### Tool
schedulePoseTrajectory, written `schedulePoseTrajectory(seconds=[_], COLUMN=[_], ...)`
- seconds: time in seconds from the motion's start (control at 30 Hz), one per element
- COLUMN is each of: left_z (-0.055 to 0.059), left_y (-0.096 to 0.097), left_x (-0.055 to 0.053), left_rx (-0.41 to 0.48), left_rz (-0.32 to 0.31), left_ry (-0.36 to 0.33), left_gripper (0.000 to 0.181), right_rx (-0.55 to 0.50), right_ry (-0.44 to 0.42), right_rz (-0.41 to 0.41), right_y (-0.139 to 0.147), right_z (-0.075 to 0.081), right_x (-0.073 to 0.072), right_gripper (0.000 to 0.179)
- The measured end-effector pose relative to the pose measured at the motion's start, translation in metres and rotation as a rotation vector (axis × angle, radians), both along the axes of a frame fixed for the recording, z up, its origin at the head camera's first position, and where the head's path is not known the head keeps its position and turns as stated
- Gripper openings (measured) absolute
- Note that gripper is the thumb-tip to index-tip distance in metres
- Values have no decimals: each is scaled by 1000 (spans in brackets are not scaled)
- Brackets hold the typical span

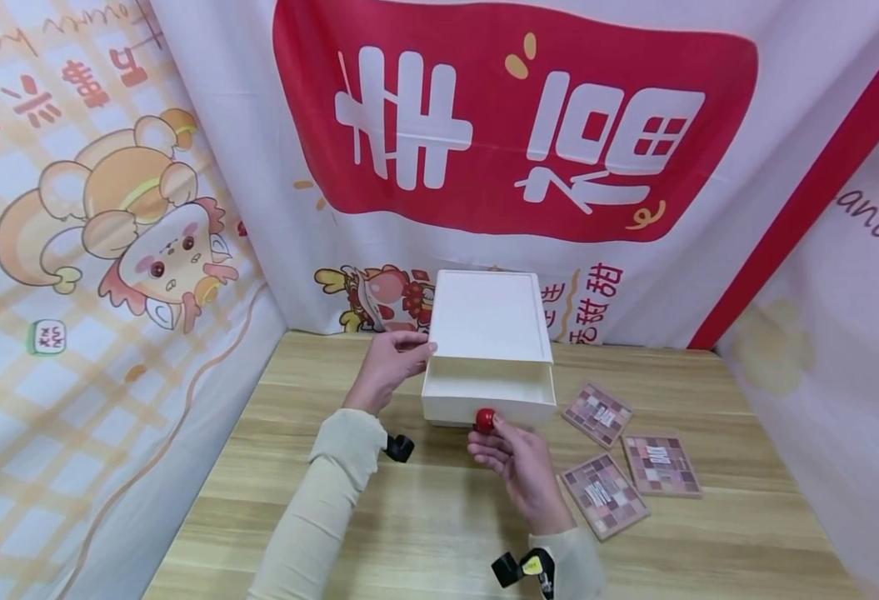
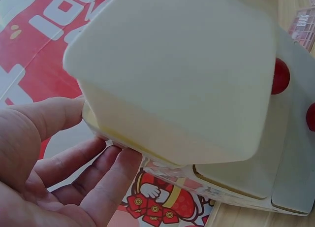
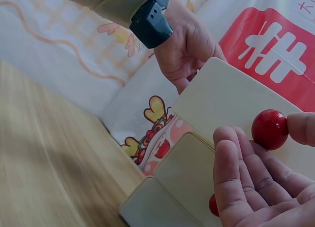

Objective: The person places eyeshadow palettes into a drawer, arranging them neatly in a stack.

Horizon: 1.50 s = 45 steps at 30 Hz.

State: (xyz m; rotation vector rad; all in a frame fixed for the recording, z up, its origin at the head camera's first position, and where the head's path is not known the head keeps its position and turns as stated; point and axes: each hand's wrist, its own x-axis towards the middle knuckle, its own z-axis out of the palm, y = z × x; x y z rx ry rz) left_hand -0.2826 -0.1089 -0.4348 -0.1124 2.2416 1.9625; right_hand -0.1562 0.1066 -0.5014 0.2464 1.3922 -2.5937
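Bordering a wood-grain table (image 1: 424,521), printed drapes (image 1: 499,125) face hands (image 1: 385,368) (image 1: 523,473): left relaxed against a white cabinet (image 1: 490,317), right pinching its red knob (image 1: 486,420).

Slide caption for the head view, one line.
Right hand pinches red knob of open drawer, left hand touches white cabinet, three palettes alongside.

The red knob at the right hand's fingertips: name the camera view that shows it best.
Right wrist: the red knob appears large and nearly whole, touching the thumb of the right hand. The head view shows it small, on the drawer front. In the left wrist view it seems hidden; the two red knobs there are others.
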Motion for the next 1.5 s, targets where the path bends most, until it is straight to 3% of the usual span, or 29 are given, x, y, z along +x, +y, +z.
schedulePoseTrajectory(seconds=[0.9, 1.5], left_z=[2, 2], left_y=[-2, -2], left_x=[-2, -1], left_rx=[-1, 8], left_rz=[-17, -28], left_ry=[-10, -1], left_gripper=[28, 28], right_rx=[8, -27], right_ry=[30, 13], right_rz=[11, -11], right_y=[-1, -1], right_z=[-3, -5], right_x=[30, 39], right_gripper=[41, 35])
